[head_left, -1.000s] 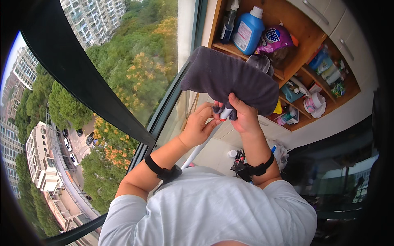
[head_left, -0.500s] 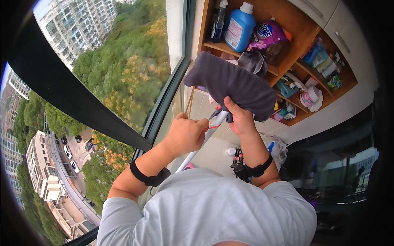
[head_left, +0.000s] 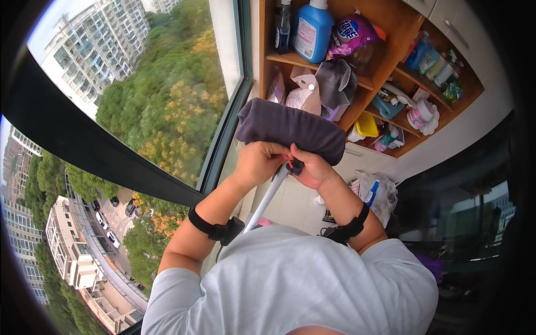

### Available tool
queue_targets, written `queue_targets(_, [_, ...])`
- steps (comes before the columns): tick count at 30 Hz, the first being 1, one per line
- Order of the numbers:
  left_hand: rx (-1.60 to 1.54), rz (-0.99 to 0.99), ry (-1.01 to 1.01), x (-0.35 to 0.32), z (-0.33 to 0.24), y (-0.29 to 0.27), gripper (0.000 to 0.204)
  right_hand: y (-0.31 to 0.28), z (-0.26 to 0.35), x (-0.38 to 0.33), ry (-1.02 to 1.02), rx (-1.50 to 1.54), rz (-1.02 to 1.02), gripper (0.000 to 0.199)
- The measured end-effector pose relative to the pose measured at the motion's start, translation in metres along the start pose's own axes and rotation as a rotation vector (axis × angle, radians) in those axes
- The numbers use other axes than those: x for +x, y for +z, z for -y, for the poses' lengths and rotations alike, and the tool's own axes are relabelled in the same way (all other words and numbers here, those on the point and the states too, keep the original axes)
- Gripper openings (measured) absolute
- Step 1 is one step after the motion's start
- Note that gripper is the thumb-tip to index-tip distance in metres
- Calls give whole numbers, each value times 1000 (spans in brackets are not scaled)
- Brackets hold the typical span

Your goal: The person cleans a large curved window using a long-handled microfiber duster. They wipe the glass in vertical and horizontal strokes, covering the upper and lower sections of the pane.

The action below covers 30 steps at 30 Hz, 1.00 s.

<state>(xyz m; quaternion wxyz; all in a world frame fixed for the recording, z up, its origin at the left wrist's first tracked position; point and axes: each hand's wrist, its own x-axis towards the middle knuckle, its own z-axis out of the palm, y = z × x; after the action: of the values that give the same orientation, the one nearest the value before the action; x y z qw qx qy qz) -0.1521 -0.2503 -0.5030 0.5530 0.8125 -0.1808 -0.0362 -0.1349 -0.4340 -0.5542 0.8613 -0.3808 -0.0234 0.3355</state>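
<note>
A dark grey cloth (head_left: 290, 131) covers the crosswise head of a white pole (head_left: 268, 195), which slants down toward my body. A thin red tie (head_left: 289, 162) shows at the neck of the pole, beside a black joint (head_left: 295, 166). My left hand (head_left: 254, 163) is closed, its thumb and fingertips pinching the tie just below the cloth. From the other side my right hand (head_left: 314, 170) meets it, fingers closed at the tie with the thumb against the cloth's lower edge. Some of my fingertips are hidden behind the joint and the cloth.
To the left is a window with a dark frame (head_left: 223, 134). Ahead, a wooden shelf (head_left: 385, 67) holds a blue detergent bottle (head_left: 312, 33), a purple pack (head_left: 353, 34) and a yellow basket (head_left: 367, 126). A clear plastic bag (head_left: 382, 195) lies beyond my right forearm.
The cloth-covered head has moved left and lower and turned, uncovering the shelf's lower compartment. My right hand has come left and lower; both hands now meet at the pole's neck.
</note>
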Motion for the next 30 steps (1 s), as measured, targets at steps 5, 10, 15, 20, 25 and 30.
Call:
queue_targets(5, [-334, -130, -7, -3, 15, 7, 6, 16, 6, -11, -146, -23, 71, 27])
queue_targets(10, [-570, -305, 39, -10, 22, 0, 28, 22, 17, -12, -222, -178, 206, 43])
queue_targets(15, [-699, -258, -105, -10, 30, -5, 20, 24, 19, -10, -178, -345, 284, 51])
queue_targets(20, [-946, -389, -127, -8, 35, -1, 35, 28, 24, -11, -226, -403, 211, 59])
queue_targets(25, [-708, -194, 1, -10, 40, -17, 36, 27, 28, -8, -351, -423, 169, 59])
queue_targets(30, [-804, -98, 106, -12, 34, -14, 39, 34, 23, 6, -525, -396, 20, 56])
